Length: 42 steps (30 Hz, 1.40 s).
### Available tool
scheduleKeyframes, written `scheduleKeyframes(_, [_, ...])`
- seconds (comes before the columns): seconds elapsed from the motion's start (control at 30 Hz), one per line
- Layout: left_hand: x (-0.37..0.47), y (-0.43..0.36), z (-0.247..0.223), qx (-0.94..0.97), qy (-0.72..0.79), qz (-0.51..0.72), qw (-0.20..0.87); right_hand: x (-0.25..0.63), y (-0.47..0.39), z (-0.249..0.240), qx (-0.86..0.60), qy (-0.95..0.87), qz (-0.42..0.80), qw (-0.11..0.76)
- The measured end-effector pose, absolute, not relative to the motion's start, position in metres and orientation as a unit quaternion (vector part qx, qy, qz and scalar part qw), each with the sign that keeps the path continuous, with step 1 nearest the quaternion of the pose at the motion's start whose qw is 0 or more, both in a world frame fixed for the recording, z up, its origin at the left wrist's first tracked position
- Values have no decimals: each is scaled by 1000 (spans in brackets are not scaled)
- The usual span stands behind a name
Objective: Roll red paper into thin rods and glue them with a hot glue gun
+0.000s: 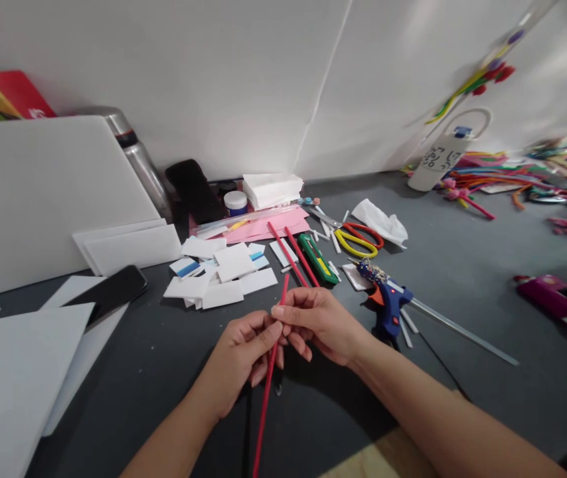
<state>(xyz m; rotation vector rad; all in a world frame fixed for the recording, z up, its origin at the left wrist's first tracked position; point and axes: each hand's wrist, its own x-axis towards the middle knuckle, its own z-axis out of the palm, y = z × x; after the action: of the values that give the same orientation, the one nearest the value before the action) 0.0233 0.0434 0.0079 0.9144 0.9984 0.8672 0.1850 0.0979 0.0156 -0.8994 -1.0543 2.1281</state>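
Near the middle of the table, a long red pipe cleaner (265,408) is pinched between both hands, its short end pointing up and away and its long end hanging toward me. My left hand (241,355) grips it between thumb and fingers. Just above and to the right, my right hand (321,322) pinches it close to the upper end, fingertips touching the left ones. Two more red pipe cleaners (299,255) lie beyond the hands, beside a green box cutter (317,257). White paper cards (234,262) are heaped to their left.
A blue glue gun (390,302) with a long glue stick lies right of my hands. Yellow and red scissors (358,242) lie behind it. A white bottle (437,159) and colourful pipe cleaners (502,176) are at the right; a phone (114,292) and white boards (24,378) at the left.
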Motion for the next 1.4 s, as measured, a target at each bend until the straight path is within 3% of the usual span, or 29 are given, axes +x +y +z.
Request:
scheduleKeyframes(0.73, [23,42,8,345,426,432,717,186,100,14,-339,-389,798,312])
scheduleKeyframes(1.03, [19,43,5,401,436,365,718,190,106,12,-348,-394,779,342])
scheduleKeyframes(1.4, [18,43,10,374,424,368,738,196,112,14,-364,-377,761,382])
